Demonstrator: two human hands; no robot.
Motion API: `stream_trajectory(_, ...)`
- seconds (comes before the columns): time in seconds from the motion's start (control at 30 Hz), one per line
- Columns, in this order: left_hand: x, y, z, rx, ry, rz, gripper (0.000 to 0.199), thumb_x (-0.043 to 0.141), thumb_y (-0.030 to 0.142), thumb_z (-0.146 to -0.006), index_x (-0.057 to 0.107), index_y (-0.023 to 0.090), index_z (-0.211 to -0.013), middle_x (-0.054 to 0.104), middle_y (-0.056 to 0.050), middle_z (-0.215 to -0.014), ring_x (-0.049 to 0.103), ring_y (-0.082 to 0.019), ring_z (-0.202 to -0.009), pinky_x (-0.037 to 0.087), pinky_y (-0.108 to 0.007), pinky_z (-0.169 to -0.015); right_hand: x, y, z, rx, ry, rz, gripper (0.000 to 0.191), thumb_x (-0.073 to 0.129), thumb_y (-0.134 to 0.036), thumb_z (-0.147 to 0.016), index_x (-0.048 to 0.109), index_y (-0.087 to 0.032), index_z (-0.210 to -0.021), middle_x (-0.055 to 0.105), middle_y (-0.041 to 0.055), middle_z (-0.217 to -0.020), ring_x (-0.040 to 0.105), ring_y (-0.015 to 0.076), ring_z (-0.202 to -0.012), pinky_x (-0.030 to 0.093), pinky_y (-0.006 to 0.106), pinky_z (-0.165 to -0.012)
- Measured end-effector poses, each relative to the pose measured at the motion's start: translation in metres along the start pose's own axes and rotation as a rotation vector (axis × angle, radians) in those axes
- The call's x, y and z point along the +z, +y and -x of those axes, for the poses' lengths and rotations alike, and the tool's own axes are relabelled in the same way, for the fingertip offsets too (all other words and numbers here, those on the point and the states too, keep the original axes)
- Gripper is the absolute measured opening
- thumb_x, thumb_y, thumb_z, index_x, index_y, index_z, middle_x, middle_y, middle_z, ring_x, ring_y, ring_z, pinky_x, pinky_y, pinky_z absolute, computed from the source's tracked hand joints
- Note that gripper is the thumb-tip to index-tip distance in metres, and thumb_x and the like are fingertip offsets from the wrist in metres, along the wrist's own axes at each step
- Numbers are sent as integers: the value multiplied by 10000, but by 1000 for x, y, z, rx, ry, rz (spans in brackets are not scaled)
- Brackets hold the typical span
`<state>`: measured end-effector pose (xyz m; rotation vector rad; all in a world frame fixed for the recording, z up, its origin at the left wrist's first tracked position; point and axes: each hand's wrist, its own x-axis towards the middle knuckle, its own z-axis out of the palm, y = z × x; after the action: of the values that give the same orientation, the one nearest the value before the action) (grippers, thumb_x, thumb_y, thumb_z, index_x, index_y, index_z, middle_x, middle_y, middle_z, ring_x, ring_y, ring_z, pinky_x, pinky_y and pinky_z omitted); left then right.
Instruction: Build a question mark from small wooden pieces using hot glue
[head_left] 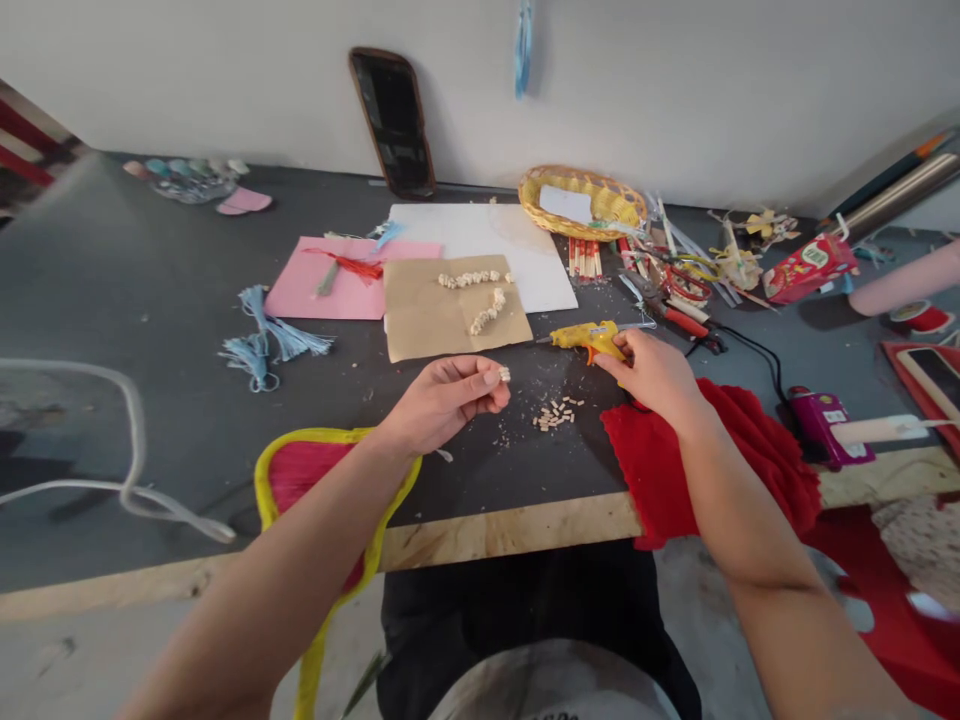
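Pinched between the thumb and fingers of my left hand (451, 402) is a small cluster of pale wooden pieces (505, 375). My right hand (654, 372) is wrapped round the handle of a yellow glue gun (585, 337), whose nozzle points left toward my left hand without touching it. Between the two hands lies a loose pile of short pale wooden pieces (555, 413) with crumbs about it. Just beyond, two rows of similar joined clusters (489, 311) rest on a sheet of brown paper (420, 315).
Blue tassels (274, 335) and pink paper (289, 290) lie on the left. A phone (394, 120) leans on the wall. Behind stands a wicker basket (634, 215), with pliers (684, 318) nearby. A red cloth (757, 460) drapes over the front edge; a yellow-edged fan (274, 495) lies under my left forearm.
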<state>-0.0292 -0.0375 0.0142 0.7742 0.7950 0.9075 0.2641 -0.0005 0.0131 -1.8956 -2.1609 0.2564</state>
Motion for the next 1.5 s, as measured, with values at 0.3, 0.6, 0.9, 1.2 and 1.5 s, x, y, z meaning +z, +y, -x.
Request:
stream_trajectory(0.3,0,1,1,7,-4,37,252,855,347,-698,723,140,-757,698,-26,-675,615,-103,-610,497,-209,-604,-1,6,-7,174,-62,-455,434,723,-474,-772,655,-174,-1079,734,106,-1044,695,243,-901,534,381,-814)
stream_trajectory(0.6,-4,1,0,75,-8,86,236,840,346,-717,725,146,-767,697,-27,-665,609,-105,-611,491,-212,-602,-13,-14,5,139,-309,-1449,298,796,-411,-695,639,-198,-833,606,-4,-700,509,98,-548,394,227,-459)
stream_trajectory(0.9,-8,2,-1,104,-5,111,235,828,344,-734,717,138,-739,691,-31,-663,609,-101,-611,500,-197,-603,-15,-32,13,114,-330,-1576,254,741,-370,-718,612,-218,-876,592,-10,-694,488,107,-573,407,244,-495)
stream_trajectory(1.2,-7,5,-1,117,31,131,256,844,360,-707,716,140,-737,689,-30,-646,603,-103,-598,494,-199,-585,-6,-37,21,-57,-197,-1400,275,711,-347,-782,590,-248,-1010,668,44,-949,560,148,-682,437,297,-556)
stream_trajectory(1.5,-8,1,-2,81,45,118,269,844,369,-707,710,140,-753,694,-23,-652,611,-93,-596,494,-191,-592,-7,-44,26,-273,-351,-1269,228,560,-439,-948,606,-221,-995,604,43,-905,485,115,-642,411,295,-585)
